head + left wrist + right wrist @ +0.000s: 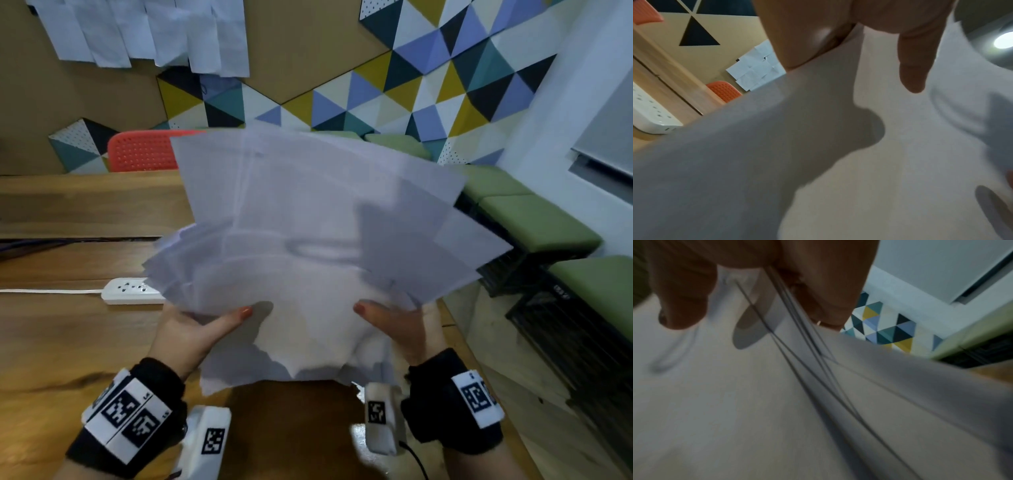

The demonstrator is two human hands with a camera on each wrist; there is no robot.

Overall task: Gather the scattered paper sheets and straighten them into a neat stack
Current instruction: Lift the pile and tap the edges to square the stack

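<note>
A fan of sheets (318,219) is held up above the counter (61,342), pinched from both sides and splayed from 10 o'clock round to 2 o'clock, corners pointing every way.

At 9 o'clock a power strip (132,291) lies on the wood, its near end hidden behind the fan's left edge. Next comes the left hand (195,329), thumb laid over the front of the paper; the left wrist view shows that thumb pressing on the top sheet, the other fingers behind and out of sight, so the hand grips the bundle at its lower left. The ragged bottom edges hang at 6 o'clock, just above the counter. The right hand (394,325) mirrors the hold at the lower right, and its wrist view shows several sheet edges crossing between thumb and fingers (824,293) (separate layers, not yet aligned).

The gathering looks done; the squaring remains. It would likely go best with both grips loosened enough for the sheets to slide, the bundle turned upright and tapped on the counter on its long edge, then its short one. Too tight a pinch would probably lock the skew in; too loose, and outer sheets at 2 o'clock could slip away.
</note>
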